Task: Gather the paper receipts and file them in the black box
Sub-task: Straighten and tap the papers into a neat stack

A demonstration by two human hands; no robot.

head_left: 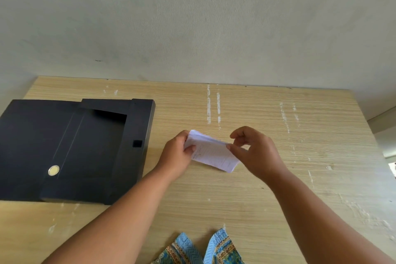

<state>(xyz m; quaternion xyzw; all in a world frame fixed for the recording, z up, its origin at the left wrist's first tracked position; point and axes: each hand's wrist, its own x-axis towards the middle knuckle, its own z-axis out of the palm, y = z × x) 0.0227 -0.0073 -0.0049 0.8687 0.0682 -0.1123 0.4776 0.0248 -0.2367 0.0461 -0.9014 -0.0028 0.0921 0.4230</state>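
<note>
Both bare forearms reach forward from the lower edge, converging toward 12 o'clock. The left hand [176, 152] is curled, thumb on top, gripping the 9 o'clock end of a stack of receipts [212, 152]. The right hand [257, 152] pinches the 3 o'clock end, fingers bent, knuckles raised.

A light wood-grain worktop [257, 199], marked with white scuffs and flaking streaks, is set against a pale wall. On its left part a black box [75, 152] is laid flat, its flap open and a round metal snap shown on it. Patterned blue cloth [199, 248] is seen at the near edge.
</note>
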